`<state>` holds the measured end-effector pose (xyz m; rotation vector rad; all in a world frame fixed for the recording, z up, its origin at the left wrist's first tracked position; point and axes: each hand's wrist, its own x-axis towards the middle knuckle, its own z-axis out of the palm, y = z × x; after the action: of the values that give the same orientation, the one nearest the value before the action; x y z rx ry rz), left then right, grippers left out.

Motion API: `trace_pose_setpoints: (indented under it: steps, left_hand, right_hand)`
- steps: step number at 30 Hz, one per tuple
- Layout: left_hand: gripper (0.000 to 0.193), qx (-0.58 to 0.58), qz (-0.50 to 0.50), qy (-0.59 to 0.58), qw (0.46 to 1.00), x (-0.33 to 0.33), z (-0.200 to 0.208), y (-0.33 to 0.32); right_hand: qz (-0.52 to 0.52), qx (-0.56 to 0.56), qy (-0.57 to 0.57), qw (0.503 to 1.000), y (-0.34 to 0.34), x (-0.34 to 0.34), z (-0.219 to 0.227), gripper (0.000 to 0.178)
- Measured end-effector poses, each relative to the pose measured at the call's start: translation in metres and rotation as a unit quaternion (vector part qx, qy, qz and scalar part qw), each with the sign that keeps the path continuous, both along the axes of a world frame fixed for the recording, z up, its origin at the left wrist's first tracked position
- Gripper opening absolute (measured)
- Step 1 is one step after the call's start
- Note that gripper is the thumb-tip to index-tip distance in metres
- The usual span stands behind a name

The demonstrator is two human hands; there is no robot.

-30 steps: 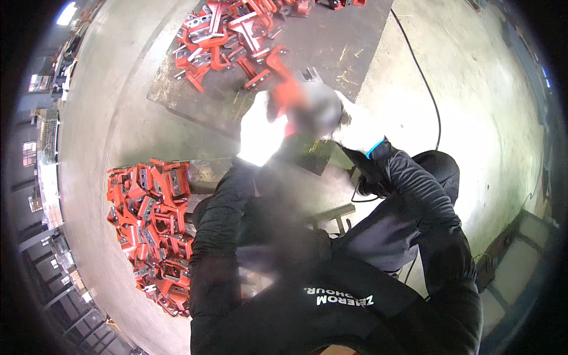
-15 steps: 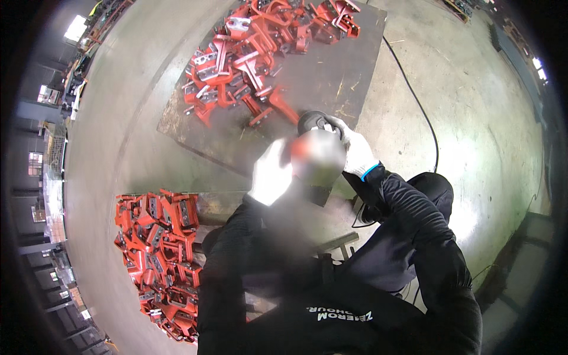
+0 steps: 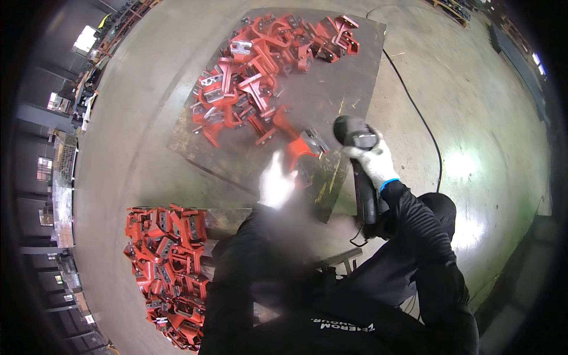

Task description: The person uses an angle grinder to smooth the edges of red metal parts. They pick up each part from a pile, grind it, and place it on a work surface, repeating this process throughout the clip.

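Note:
My left hand (image 3: 276, 182), in a white glove and blurred, is at the near side of a red metal bracket (image 3: 303, 148) with bare steel faces. Its index finger points away from the bracket and the thumb stands apart, close to the bracket's edge; contact is hard to make out. The bracket sits over the near part of a dark metal plate (image 3: 331, 89). My right hand (image 3: 377, 163), gloved in white with a blue cuff, is closed around a black angle grinder (image 3: 365, 195). The grinder's round head (image 3: 349, 130) is to the right of the bracket, apart from it.
Many red brackets (image 3: 254, 83) lie heaped on the plate's far left part. Another pile of red brackets (image 3: 171, 260) is at my lower left. A black cable (image 3: 417, 106) runs over the floor on the right. A metal bar (image 3: 340, 258) is close to my legs.
The grinder has moved right, away from the bracket. The bracket, blurred and in front of my left hand before, now shows clearly on the plate side. My left hand's fingers have spread.

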<state>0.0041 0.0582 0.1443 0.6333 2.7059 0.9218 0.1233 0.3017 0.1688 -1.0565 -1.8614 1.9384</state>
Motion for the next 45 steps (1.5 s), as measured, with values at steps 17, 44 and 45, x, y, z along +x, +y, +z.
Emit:
trace_pose_setpoints:
  steps: [17, 44, 45]
  left_hand:
    - [0.039, -0.13, -0.102, 0.244, 0.956, -0.16, -0.03, 0.257]
    - [0.045, -0.121, 0.661, 0.046, 0.739, 0.4, -0.088, -0.465]
    - [0.046, -0.145, 0.674, 0.026, 0.724, 0.435, -0.101, -0.492]
  right_hand:
    - [-0.291, -0.15, 0.16, 0.931, 0.118, 0.052, 0.082, 0.05]
    - [0.163, 0.027, 0.127, 0.978, 0.044, -0.015, 0.014, 0.046]
    - [0.2, 0.028, 0.131, 0.971, 0.037, -0.015, 0.008, 0.045]
